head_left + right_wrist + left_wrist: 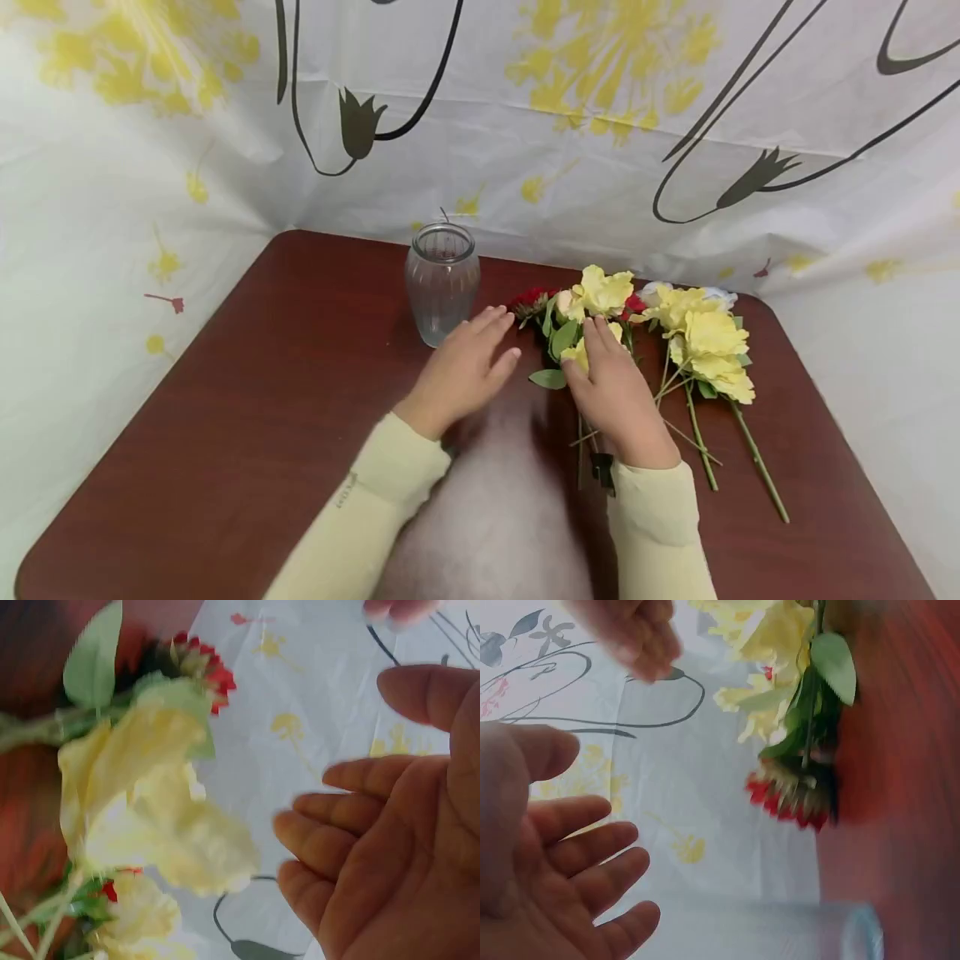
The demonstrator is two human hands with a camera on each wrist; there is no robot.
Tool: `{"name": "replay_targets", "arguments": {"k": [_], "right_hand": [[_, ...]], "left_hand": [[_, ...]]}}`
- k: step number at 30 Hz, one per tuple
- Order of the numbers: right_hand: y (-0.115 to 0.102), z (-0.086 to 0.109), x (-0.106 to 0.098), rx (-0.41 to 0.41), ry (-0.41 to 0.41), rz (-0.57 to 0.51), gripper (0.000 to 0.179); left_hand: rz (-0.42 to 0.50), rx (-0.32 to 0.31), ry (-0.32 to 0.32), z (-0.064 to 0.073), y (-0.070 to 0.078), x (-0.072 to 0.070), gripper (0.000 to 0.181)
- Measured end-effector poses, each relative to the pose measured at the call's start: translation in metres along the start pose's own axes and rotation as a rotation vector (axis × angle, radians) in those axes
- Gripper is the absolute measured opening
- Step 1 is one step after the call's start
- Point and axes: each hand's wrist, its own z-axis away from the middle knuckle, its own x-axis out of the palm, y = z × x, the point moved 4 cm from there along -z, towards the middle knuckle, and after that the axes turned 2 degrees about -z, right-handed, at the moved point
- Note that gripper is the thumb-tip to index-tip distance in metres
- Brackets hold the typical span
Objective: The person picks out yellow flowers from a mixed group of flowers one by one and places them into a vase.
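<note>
My left hand [467,367] is held over the table just right of a clear ribbed glass vase [442,287], its fingers extended and holding nothing. My right hand [613,390] hovers above a bunch of artificial flowers, also with nothing in it; the left wrist view catches it as a blur. Under and beyond the right hand lie yellow flowers [602,290], a red flower [531,302] and green leaves [564,337]. In the right wrist view, a large yellow flower [150,802] is beside the relaxed fingers. Part of the flower bunch is hidden behind the right hand.
More yellow flowers [712,346] lie to the right, their green stems [761,462] pointing toward the front. A small black object [602,471] sits by the right sleeve. The brown table [247,400] is backed by a white patterned sheet [480,150].
</note>
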Motion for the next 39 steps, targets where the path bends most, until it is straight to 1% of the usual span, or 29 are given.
{"name": "replay_targets", "arguments": {"k": [2,4,6,9,11,13,15,17,19,22,24,26,30,33,36,39], "right_hand": [[0.005,0.002,-0.005,0.006,0.008,-0.020,0.068],[0.010,0.005,-0.011,-0.004,0.027,-0.021,0.067],[0.016,0.007,-0.016,-0.009,0.036,-0.010,0.067],[0.026,0.010,-0.020,-0.014,0.035,-0.005,0.065],[0.032,0.011,-0.023,-0.013,0.036,-0.004,0.065],[0.038,0.013,-0.026,-0.016,0.047,0.003,0.064],[0.044,0.015,-0.030,-0.015,0.057,0.012,0.063],[0.051,0.017,-0.033,-0.008,0.065,0.022,0.062],[0.058,0.021,-0.035,0.014,0.066,0.027,0.062],[0.069,0.026,-0.038,0.043,0.063,0.034,0.063],[0.076,0.028,-0.037,0.057,0.060,0.040,0.064],[0.084,0.030,-0.037,0.066,0.052,0.047,0.064],[0.095,0.032,-0.035,0.078,0.033,0.046,0.063],[0.102,0.034,-0.034,0.088,0.024,0.053,0.062],[0.107,0.036,-0.031,0.100,0.016,0.048,0.061],[0.110,0.037,-0.030,0.094,0.025,0.039,0.058]], "left_hand": [[0.040,0.001,0.077,0.003,-0.007,-0.016,0.047],[0.066,-0.004,0.181,0.004,-0.016,-0.032,0.041],[0.104,0.001,0.275,0.007,-0.024,-0.044,0.034],[0.144,0.038,0.383,0.015,-0.033,-0.054,0.026],[0.166,0.062,0.443,0.018,-0.038,-0.059,0.020],[0.185,0.069,0.499,0.021,-0.042,-0.065,0.017],[0.202,0.034,0.547,0.022,-0.049,-0.069,0.014],[0.217,-0.034,0.577,0.021,-0.057,-0.071,0.017],[0.227,-0.125,0.583,0.020,-0.065,-0.072,0.026],[0.234,-0.258,0.551,0.018,-0.077,-0.071,0.048],[0.235,-0.321,0.516,0.016,-0.084,-0.069,0.064],[0.244,-0.361,0.479,0.012,-0.089,-0.066,0.079],[0.292,-0.389,0.394,0.002,-0.096,-0.057,0.106],[0.342,-0.399,0.329,-0.006,-0.098,-0.047,0.119],[0.383,-0.408,0.282,-0.012,-0.098,-0.038,0.123],[0.408,-0.405,0.273,-0.016,-0.098,-0.034,0.119]]}}
